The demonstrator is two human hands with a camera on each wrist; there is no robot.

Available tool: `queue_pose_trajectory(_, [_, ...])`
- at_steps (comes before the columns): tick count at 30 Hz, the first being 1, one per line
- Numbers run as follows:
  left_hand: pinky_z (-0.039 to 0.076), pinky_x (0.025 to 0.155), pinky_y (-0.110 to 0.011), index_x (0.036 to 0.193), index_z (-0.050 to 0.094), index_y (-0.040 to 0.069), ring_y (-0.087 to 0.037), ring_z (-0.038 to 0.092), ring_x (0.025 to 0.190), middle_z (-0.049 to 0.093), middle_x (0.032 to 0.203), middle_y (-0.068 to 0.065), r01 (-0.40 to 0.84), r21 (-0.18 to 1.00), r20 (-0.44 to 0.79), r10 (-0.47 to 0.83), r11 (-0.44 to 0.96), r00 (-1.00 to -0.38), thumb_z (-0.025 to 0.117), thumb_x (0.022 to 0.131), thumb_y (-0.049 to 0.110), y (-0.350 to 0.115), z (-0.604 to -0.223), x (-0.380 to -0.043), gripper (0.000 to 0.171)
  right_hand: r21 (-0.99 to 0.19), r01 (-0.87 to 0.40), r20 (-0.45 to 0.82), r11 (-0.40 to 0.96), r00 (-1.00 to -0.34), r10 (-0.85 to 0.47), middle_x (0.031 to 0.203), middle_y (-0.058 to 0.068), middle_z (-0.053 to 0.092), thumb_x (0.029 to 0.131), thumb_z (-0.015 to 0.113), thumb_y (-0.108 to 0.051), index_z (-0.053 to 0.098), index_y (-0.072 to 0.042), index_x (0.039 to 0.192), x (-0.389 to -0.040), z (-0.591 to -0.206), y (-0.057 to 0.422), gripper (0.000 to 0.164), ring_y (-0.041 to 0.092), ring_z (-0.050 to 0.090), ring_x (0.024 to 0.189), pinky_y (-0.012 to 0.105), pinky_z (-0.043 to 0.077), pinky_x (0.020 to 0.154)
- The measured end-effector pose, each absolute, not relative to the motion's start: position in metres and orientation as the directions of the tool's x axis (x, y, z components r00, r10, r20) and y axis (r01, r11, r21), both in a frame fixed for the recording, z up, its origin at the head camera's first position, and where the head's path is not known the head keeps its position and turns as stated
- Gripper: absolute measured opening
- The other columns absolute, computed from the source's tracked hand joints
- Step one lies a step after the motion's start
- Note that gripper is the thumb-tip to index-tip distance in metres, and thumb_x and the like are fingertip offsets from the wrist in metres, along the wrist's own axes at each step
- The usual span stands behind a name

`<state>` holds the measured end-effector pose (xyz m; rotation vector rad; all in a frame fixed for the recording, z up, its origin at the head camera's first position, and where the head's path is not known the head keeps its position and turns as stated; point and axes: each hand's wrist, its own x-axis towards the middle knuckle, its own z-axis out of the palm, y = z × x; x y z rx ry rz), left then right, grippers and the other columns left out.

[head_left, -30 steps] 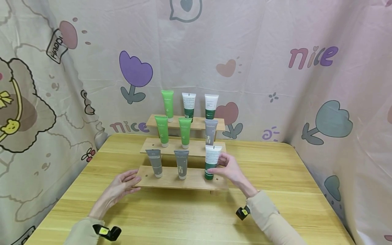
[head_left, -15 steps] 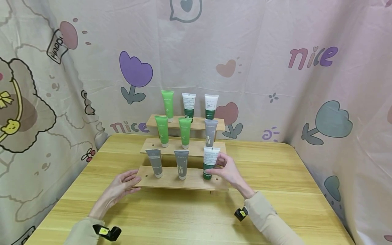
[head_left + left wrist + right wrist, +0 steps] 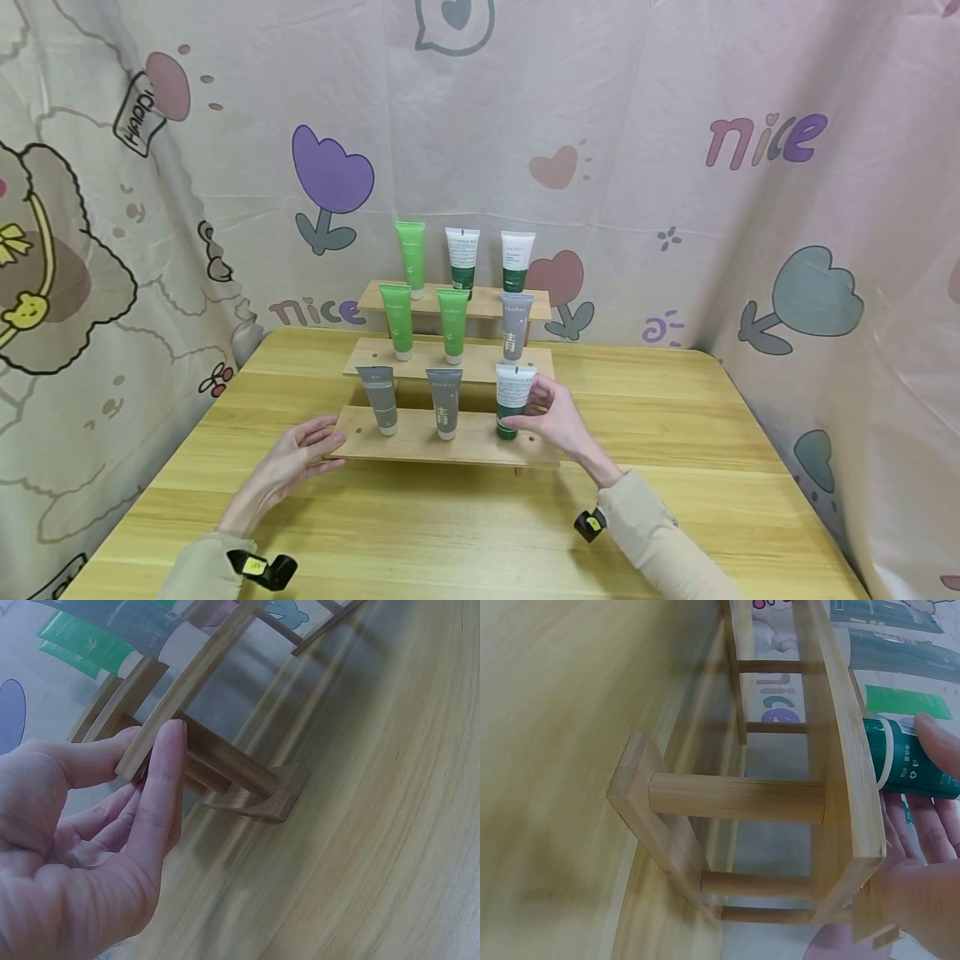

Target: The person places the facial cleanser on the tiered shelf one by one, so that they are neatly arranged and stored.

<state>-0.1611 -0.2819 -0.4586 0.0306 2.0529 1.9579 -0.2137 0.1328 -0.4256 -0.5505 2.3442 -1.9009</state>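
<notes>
A three-tier wooden display stand [image 3: 480,450] holds rows of squeeze tubes standing upright on their caps. My left hand [image 3: 296,457] pinches the left end of its bottom shelf, thumb and fingers on either side of the board [image 3: 187,690] in the left wrist view. My right hand [image 3: 558,417] grips a white-and-green tube [image 3: 514,390] at the right end of that shelf. In the right wrist view the green cap end [image 3: 904,757] sits right at the shelf surface. A grey tube [image 3: 446,400] and a darker grey tube [image 3: 379,398] stand to its left.
On the middle tier are two green tubes [image 3: 453,323] and a lavender-grey tube [image 3: 515,325]. The top tier bears a green tube [image 3: 412,257] and two white-and-green tubes [image 3: 517,260]. A wooden table [image 3: 637,433] carries the stand, with a patterned curtain [image 3: 615,100] close behind.
The right hand has shifted the white-and-green tube slightly left and lower in view, onto the bottom shelf. The left hand stays in place.
</notes>
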Motion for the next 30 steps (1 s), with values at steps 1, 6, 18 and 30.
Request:
queue_pose_trajectory(1, [0.062, 0.095, -0.027, 0.155, 0.006, -0.014, -0.001, 0.059, 0.105, 0.017, 0.156, -0.037, -0.192, 0.979, -0.203, 0.222, 0.069, -0.954, 0.053, 0.105, 0.014, -0.2818, -0.4586, -0.1611, 0.074, -0.958, -0.229, 0.165, 0.172, -0.933, -0.321, 0.123, 0.022, 0.07, 0.075, 0.085, 0.0, 0.061, 0.001, 0.124, -0.2134, -0.4255, 0.1328, 0.055, 0.011, 0.07, 0.098, 0.025, 0.06, 0.092])
queue_pose_trajectory(6, [0.062, 0.095, -0.027, 0.155, 0.006, -0.014, -0.001, 0.059, 0.105, 0.017, 0.155, -0.037, -0.192, 0.979, -0.204, 0.225, 0.071, -0.953, 0.053, 0.105, 0.014, -0.2816, -0.4588, -0.1612, 0.074, -0.956, -0.24, 0.172, 0.169, -0.924, -0.343, 0.123, 0.022, 0.07, 0.074, 0.085, 0.0, 0.061, 0.0, 0.126, -0.2123, -0.4253, 0.1327, 0.058, 0.012, 0.07, 0.098, 0.025, 0.06, 0.092])
queue_pose_trajectory(18, [0.062, 0.095, -0.027, 0.156, 0.006, -0.013, 0.001, 0.058, 0.105, 0.017, 0.156, -0.036, -0.199, 0.977, -0.211, 0.219, 0.075, -0.953, 0.054, 0.105, 0.015, -0.2819, -0.4592, -0.1619, 0.075, -0.952, -0.267, 0.194, 0.148, -0.905, -0.379, 0.125, 0.025, 0.068, 0.074, 0.085, 0.001, 0.058, 0.0, 0.131, -0.2114, -0.4273, 0.1339, 0.063, 0.018, 0.071, 0.102, 0.027, 0.061, 0.094])
queue_pose_trajectory(30, [0.061, 0.096, -0.027, 0.155, 0.006, -0.014, -0.002, 0.06, 0.105, 0.018, 0.155, -0.037, -0.198, 0.977, -0.21, 0.218, 0.073, -0.953, 0.054, 0.105, 0.014, -0.281, -0.4593, -0.163, 0.074, -0.95, -0.275, 0.199, 0.146, -0.898, -0.392, 0.126, 0.025, 0.068, 0.074, 0.084, 0.001, 0.057, 0.0, 0.132, -0.2119, -0.4279, 0.1347, 0.064, 0.018, 0.07, 0.102, 0.027, 0.06, 0.094])
